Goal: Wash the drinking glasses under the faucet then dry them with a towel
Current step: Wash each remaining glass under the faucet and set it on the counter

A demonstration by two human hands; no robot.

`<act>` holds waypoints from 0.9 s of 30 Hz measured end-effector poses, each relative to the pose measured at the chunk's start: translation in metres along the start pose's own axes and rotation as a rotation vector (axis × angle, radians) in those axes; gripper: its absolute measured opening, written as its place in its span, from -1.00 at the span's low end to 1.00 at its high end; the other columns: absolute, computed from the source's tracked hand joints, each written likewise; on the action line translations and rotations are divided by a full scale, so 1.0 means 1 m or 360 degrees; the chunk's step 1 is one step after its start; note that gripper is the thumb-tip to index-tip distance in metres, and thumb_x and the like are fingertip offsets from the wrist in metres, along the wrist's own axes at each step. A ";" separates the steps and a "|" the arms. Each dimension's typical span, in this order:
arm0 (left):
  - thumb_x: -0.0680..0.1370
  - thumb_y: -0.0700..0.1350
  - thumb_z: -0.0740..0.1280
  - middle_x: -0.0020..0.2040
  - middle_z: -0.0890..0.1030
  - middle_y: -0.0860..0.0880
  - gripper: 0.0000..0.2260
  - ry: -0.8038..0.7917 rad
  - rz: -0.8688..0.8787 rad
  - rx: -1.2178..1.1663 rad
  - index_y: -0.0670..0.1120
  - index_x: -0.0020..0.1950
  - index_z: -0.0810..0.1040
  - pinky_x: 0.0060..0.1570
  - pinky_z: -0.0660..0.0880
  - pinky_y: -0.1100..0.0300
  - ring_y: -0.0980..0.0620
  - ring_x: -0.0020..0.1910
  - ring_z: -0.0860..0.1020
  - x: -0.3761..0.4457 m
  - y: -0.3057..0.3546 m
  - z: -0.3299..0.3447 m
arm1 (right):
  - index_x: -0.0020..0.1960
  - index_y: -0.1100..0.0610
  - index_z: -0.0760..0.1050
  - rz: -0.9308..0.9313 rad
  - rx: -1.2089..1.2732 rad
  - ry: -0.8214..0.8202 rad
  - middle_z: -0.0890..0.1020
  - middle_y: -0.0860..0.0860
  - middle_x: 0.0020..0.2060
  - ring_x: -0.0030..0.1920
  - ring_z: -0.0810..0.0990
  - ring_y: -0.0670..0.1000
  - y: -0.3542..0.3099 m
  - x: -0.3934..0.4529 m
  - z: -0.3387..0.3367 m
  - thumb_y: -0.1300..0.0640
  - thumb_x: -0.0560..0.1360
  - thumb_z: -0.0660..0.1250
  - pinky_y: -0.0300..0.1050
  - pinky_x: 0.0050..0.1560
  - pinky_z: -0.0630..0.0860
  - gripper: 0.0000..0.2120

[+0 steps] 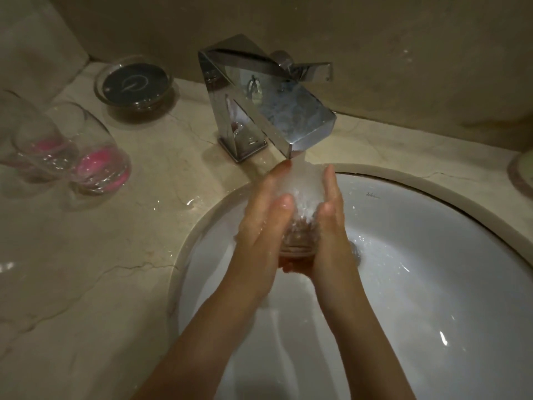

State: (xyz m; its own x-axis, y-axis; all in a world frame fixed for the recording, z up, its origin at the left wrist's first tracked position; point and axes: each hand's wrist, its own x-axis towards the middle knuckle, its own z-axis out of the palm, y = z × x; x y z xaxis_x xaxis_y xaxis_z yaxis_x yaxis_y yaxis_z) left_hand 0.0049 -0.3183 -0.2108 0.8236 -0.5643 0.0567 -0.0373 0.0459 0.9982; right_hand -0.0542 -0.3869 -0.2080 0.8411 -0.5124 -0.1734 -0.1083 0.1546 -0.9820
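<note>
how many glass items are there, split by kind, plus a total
drinking glasses: 3, one held under the faucet, two on the counter, one nearer the sink than the other
glass dish: 1
total: 4

Head-worn, wide-angle, looking forward and steeply down, close over sink (pixel 432 255) and faucet (pixel 268 105); single view.
</note>
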 end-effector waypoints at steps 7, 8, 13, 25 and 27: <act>0.56 0.15 0.13 0.33 0.50 -0.05 -0.71 -0.0033 -0.0211 -0.0141 0.42 0.22 0.47 -0.10 0.48 0.32 0.04 0.12 0.60 0.000 -0.001 -0.001 | 0.30 -0.56 0.17 -0.0005 0.0034 -0.0003 0.70 0.01 -0.21 -0.39 0.63 0.03 0.003 0.000 -0.001 -0.32 0.56 -0.06 -0.17 -0.39 0.53 -0.68; 0.51 0.14 0.16 0.28 0.56 -0.02 -0.71 0.0044 -0.0310 -0.0361 0.41 0.17 0.51 -0.19 0.53 0.24 -0.01 0.06 0.63 0.001 -0.002 -0.001 | 0.33 -0.51 0.18 0.0044 0.0217 -0.0076 0.70 0.06 -0.16 -0.40 0.61 0.04 0.000 0.001 0.000 -0.31 0.56 -0.03 -0.17 -0.43 0.50 -0.65; 0.57 0.08 0.18 0.19 0.59 0.09 -0.73 0.0053 -0.0044 -0.0104 0.35 0.21 0.50 -0.09 0.51 0.41 0.17 0.13 0.59 -0.001 -0.001 0.001 | 0.33 -0.61 0.05 -0.0011 -0.0108 -0.0013 0.70 -0.06 -0.12 -0.21 0.71 0.01 -0.004 0.001 -0.001 -0.34 0.54 -0.06 -0.10 -0.24 0.62 -0.63; 0.55 0.06 0.17 0.20 0.60 0.22 -0.71 0.0074 -0.0179 -0.0170 0.28 0.24 0.48 0.01 0.51 0.38 0.24 0.17 0.58 -0.001 0.001 -0.001 | 0.38 -0.48 0.11 0.0033 0.0140 -0.0060 0.71 -0.02 -0.08 -0.20 0.71 0.10 -0.007 -0.004 -0.002 -0.23 0.54 -0.07 0.00 -0.25 0.66 -0.59; 0.58 0.11 0.16 0.32 0.49 0.23 -0.72 -0.0018 -0.0056 0.0064 0.33 0.28 0.43 0.16 0.42 0.43 0.30 0.31 0.45 -0.002 -0.001 -0.001 | 0.35 -0.55 0.09 -0.0116 -0.0197 -0.0005 0.71 -0.02 -0.11 -0.16 0.72 0.06 -0.007 -0.006 -0.002 -0.23 0.57 -0.09 -0.04 -0.15 0.67 -0.62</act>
State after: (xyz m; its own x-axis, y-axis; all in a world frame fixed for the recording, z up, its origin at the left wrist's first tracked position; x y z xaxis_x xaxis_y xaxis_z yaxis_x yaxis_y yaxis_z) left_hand 0.0033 -0.3163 -0.2119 0.8183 -0.5744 0.0215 -0.0314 -0.0072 0.9995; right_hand -0.0594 -0.3872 -0.1998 0.8508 -0.5155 -0.1015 -0.1113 0.0119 -0.9937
